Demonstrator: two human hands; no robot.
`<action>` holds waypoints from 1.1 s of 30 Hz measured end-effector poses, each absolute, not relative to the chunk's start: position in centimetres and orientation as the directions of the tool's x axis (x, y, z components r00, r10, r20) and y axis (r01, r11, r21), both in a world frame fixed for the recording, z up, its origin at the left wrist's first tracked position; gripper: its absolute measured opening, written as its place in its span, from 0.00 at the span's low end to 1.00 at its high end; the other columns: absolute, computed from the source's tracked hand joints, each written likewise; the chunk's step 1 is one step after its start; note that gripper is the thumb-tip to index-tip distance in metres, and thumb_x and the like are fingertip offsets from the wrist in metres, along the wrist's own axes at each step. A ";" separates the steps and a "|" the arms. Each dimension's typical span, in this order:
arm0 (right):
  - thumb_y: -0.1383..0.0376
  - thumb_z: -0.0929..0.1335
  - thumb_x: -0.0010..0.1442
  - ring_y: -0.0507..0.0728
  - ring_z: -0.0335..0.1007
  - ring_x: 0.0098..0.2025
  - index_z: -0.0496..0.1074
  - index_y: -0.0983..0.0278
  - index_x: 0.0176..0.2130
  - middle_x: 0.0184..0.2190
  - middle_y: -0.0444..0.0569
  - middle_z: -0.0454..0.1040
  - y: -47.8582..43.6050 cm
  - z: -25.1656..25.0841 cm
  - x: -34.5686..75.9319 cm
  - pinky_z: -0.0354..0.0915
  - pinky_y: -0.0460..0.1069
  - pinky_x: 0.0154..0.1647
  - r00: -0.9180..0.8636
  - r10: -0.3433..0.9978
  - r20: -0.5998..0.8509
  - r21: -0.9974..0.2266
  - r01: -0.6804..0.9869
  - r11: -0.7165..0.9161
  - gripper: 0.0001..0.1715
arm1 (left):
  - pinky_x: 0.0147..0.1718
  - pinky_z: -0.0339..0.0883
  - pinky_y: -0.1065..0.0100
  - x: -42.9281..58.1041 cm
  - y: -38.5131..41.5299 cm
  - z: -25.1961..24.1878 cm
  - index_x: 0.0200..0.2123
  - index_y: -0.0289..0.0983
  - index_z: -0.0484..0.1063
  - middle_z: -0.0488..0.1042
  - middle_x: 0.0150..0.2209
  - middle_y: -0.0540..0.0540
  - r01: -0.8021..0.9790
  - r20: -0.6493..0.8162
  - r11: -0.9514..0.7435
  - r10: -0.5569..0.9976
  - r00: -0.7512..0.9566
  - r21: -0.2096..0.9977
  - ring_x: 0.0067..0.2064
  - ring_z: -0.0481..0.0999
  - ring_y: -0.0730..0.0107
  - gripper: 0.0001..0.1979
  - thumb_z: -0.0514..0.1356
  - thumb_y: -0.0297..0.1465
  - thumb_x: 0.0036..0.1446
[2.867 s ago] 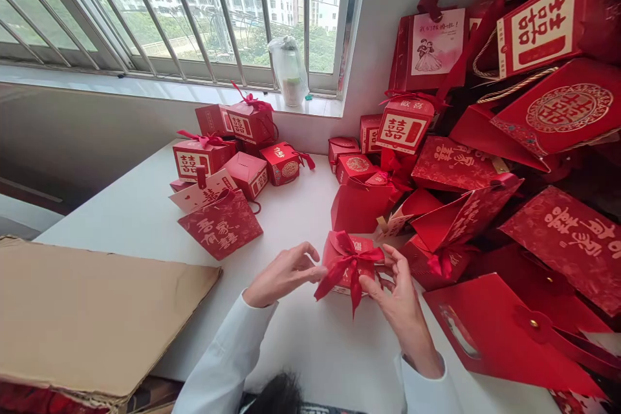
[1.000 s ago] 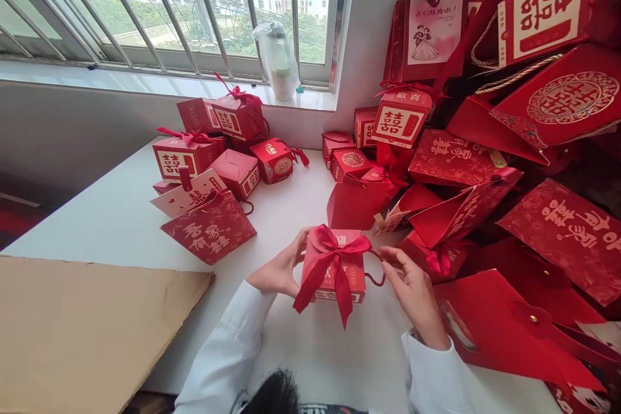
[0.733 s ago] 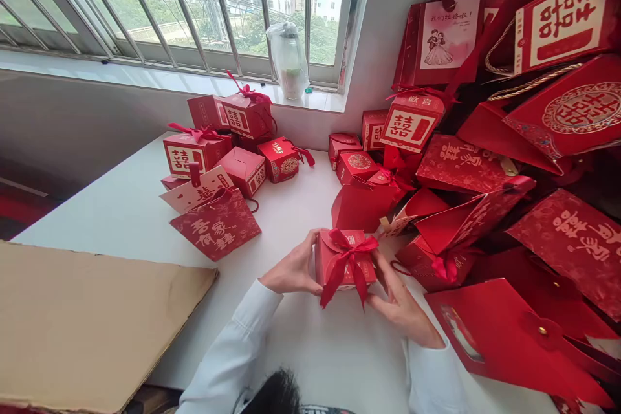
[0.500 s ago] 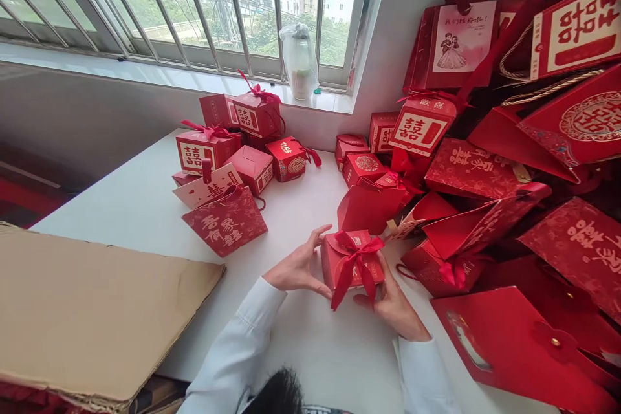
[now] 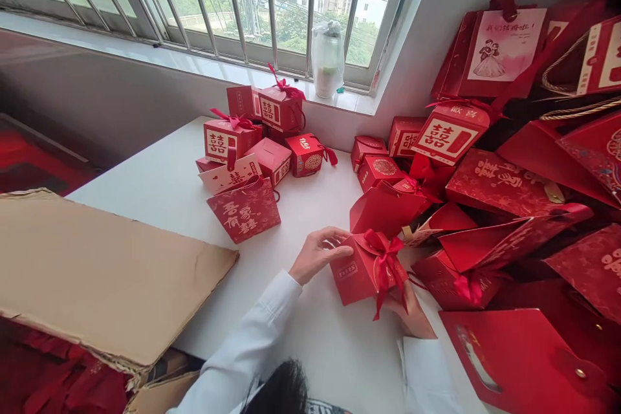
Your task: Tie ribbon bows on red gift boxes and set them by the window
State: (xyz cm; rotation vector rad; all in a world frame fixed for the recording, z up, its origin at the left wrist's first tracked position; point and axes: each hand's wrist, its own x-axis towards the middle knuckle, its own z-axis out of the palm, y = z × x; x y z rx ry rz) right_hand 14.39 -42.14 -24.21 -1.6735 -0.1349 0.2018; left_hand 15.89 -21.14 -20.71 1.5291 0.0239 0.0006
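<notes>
Red cardboard gift box [image 5: 361, 275] tilts in the right hand [image 5: 413, 318], fingers curled beneath (red ribbon bow [image 5: 385, 255] on top); the left hand [image 5: 317, 254], fingers open, touches its corner.

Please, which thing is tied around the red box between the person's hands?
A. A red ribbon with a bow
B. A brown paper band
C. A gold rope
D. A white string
A. The red ribbon crosses the red gift box and forms a bow on its top, with the right hand at the box's lower side.
</notes>
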 end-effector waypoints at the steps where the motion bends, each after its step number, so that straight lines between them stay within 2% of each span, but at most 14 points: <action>1: 0.50 0.71 0.49 0.65 0.73 0.43 0.67 0.49 0.51 0.43 0.50 0.75 -42.2 -24.2 14.4 0.71 0.57 0.38 0.974 0.216 -0.064 -0.996 -0.049 -0.073 0.30 | 0.37 0.64 0.68 15.8 -21.2 -20.7 0.37 0.37 0.78 0.75 0.38 0.45 0.028 -0.029 0.067 0.025 0.999 0.997 0.38 0.70 0.68 0.15 0.67 0.41 0.48; 5: 0.55 0.72 0.48 0.65 0.74 0.42 0.69 0.48 0.50 0.41 0.48 0.77 -42.4 -24.4 14.5 0.70 0.58 0.39 0.972 0.212 -0.096 -0.994 -0.106 0.035 0.28 | 0.38 0.65 0.67 15.7 -21.2 -20.5 0.37 0.37 0.79 0.74 0.36 0.45 0.061 -0.068 0.151 0.039 0.997 0.987 0.38 0.71 0.66 0.16 0.67 0.41 0.48; 10: 0.58 0.72 0.49 0.63 0.73 0.44 0.67 0.43 0.49 0.42 0.43 0.77 -43.0 -25.0 14.6 0.70 0.59 0.42 0.968 0.214 -0.132 -0.987 -0.148 0.063 0.27 | 0.37 0.66 0.67 15.6 -21.3 -20.2 0.37 0.37 0.80 0.73 0.36 0.45 0.080 -0.089 0.203 0.033 0.995 0.976 0.37 0.72 0.67 0.16 0.67 0.41 0.48; 17: 0.55 0.73 0.48 0.63 0.74 0.39 0.67 0.52 0.51 0.36 0.48 0.77 -43.6 -24.8 14.7 0.70 0.59 0.40 0.968 0.213 -0.136 -0.989 -0.143 0.021 0.30 | 0.37 0.67 0.67 15.6 -21.4 -19.9 0.41 0.38 0.80 0.73 0.37 0.44 0.070 -0.072 0.157 0.007 0.997 0.985 0.38 0.72 0.65 0.18 0.64 0.43 0.51; 21: 0.55 0.73 0.47 0.64 0.72 0.46 0.65 0.53 0.53 0.44 0.49 0.75 -42.7 -23.5 15.1 0.68 0.60 0.46 0.974 0.216 -0.067 -0.998 -0.068 -0.003 0.34 | 0.46 0.66 0.63 15.8 -21.0 -20.0 0.45 0.39 0.78 0.75 0.43 0.43 0.016 -0.012 0.123 -0.033 0.999 0.992 0.46 0.73 0.60 0.18 0.61 0.43 0.55; 24: 0.59 0.74 0.46 0.65 0.66 0.53 0.62 0.54 0.56 0.50 0.50 0.71 -41.6 -22.6 15.4 0.64 0.60 0.52 0.976 0.216 0.020 -0.998 0.034 -0.062 0.40 | 0.53 0.63 0.59 16.0 -20.6 -20.3 0.49 0.39 0.75 0.75 0.48 0.43 0.016 -0.009 0.133 -0.054 0.999 0.991 0.52 0.71 0.57 0.20 0.58 0.43 0.58; 27: 0.63 0.73 0.47 0.64 0.65 0.54 0.58 0.58 0.59 0.53 0.53 0.68 -40.7 -22.4 15.1 0.65 0.58 0.51 0.964 0.243 0.109 -0.974 0.152 -0.166 0.42 | 0.55 0.61 0.57 16.2 -20.1 -20.6 0.52 0.38 0.72 0.75 0.50 0.42 0.049 -0.045 0.137 -0.031 0.998 0.989 0.54 0.69 0.55 0.22 0.59 0.42 0.58; 30: 0.63 0.73 0.50 0.62 0.66 0.52 0.57 0.58 0.59 0.55 0.54 0.64 -40.9 -22.6 14.6 0.66 0.56 0.50 0.955 0.280 0.099 -0.968 0.157 -0.194 0.40 | 0.55 0.60 0.57 16.0 -19.2 -20.3 0.52 0.37 0.70 0.73 0.51 0.40 0.080 -0.084 0.106 0.029 0.996 0.991 0.55 0.69 0.54 0.22 0.58 0.42 0.58; 33: 0.62 0.73 0.51 0.63 0.63 0.56 0.53 0.56 0.62 0.57 0.53 0.63 -41.7 -22.9 14.7 0.63 0.58 0.55 0.955 0.289 0.070 -0.971 0.132 -0.200 0.44 | 0.56 0.59 0.55 15.4 -18.3 -19.2 0.53 0.39 0.68 0.69 0.56 0.40 0.019 -0.018 -0.009 0.052 0.998 1.000 0.58 0.65 0.54 0.22 0.55 0.44 0.60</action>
